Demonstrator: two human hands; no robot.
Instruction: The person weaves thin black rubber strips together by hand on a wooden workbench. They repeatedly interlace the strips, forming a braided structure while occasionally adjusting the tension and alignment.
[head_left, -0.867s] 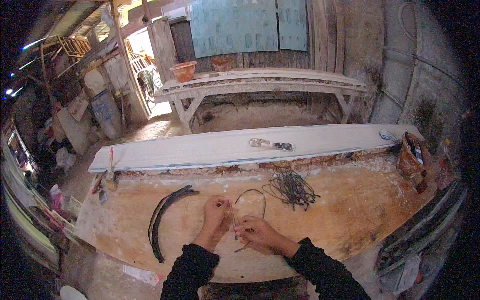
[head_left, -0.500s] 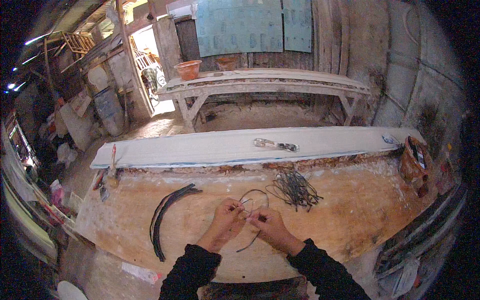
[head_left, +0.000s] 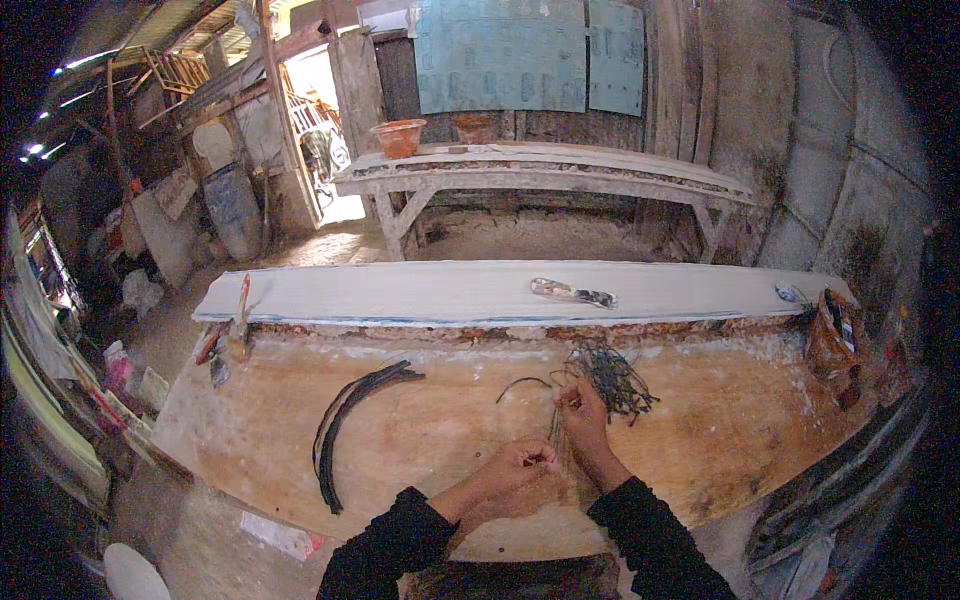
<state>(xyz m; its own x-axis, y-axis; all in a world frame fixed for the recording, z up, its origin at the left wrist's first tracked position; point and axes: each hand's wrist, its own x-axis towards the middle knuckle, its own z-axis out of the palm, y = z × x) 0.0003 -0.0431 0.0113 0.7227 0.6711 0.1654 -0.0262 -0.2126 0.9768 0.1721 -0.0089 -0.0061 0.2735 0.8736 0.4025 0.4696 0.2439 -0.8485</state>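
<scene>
My right hand point(head_left: 588, 415) is closed in a pinch on a thin dark strip point(head_left: 522, 380). One part of the strip arcs out to the left over the board, and another stretch runs down toward my left hand point(head_left: 525, 466). The left fingers are pinched together lower down, apparently at the lower end of the strip; their tips hide it. Just behind my right hand lies a tangled pile of thin black strips point(head_left: 622, 385). A curved bundle of longer black strips point(head_left: 345, 432) rests on the wooden board left of my hands.
Behind the board runs a long white panel point(head_left: 430, 292) with a putty knife-like tool point(head_left: 573, 292) on it. Brushes point(head_left: 240, 330) stand at the left end, an orange-brown container point(head_left: 832, 330) at the right. A far bench point(head_left: 560, 180) carries an orange basin point(head_left: 399, 138).
My hands were together and have moved apart: the right went up and right toward the tangled pile, the left down and right. The strip between them is drawn out straighter.
</scene>
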